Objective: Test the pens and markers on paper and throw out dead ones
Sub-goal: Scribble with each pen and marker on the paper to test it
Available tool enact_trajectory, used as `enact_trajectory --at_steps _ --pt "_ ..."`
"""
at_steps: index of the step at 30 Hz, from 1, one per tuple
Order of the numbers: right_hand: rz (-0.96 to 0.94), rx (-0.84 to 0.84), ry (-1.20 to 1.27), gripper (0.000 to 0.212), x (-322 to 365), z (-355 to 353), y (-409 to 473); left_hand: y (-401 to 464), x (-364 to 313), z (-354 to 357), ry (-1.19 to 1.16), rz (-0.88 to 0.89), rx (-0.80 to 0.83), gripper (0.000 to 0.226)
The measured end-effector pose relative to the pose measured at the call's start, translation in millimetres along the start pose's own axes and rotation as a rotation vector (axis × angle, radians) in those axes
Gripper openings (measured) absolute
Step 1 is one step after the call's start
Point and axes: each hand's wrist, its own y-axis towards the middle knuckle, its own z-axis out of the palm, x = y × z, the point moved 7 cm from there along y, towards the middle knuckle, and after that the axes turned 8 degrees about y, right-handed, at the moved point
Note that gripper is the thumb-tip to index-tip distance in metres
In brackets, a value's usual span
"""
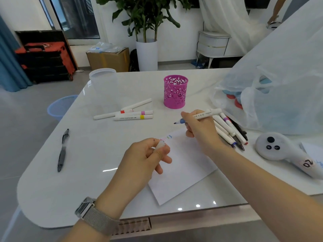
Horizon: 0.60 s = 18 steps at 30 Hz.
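Right now the right hand [201, 127] grips an uncapped white marker [201, 116] above the table [104, 189], fingers curled round its barrel, the blue tip pointing left and held clear of the paper [183, 172]. The left hand [145, 156] pinches a small white cap [160, 145] between thumb and fingertips, just over the sheet's far left corner. The paper lies near the table's front edge, tilted, with a short row of coloured zigzag marks [167, 137] at its far corner. Just behind the right hand, toward the right edge, a heap of white markers [229, 130] lies fanned out, a couple of dark pens among them. Four more white markers [129, 112] lie together near the middle of the table, with red, pink and yellow bands showing. A pink cut-out pen cup [175, 91] stands upright behind them. A black pen [63, 150] lies alone near the left edge. Beside the table's left edge a blue basket [60, 107] stands on the floor.
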Motion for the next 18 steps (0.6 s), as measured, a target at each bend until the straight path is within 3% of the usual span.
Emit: enact_trajectory --at_steps 3,7,11,18 --pt "-0.07 0.018 -0.094 0.021 -0.6 4.6 0.1 0.6 -0.3 3.0 0.035 0.018 0.013 0.017" --pt "-0.174 -0.077 -0.226 0.028 -4.7 -4.5 -2.7 0.7 9.6 14.4 0.154 -0.008 0.107 0.025" --pt "-0.15 -0.066 -0.37 0.034 -14.5 -1.8 -1.6 1.2 26.9 23.7 0.259 -0.083 0.193 0.024" --pt "-0.138 0.008 -0.411 0.035 -21.6 6.5 2.6 -0.1 23.3 25.3 0.38 -0.026 0.211 0.022"
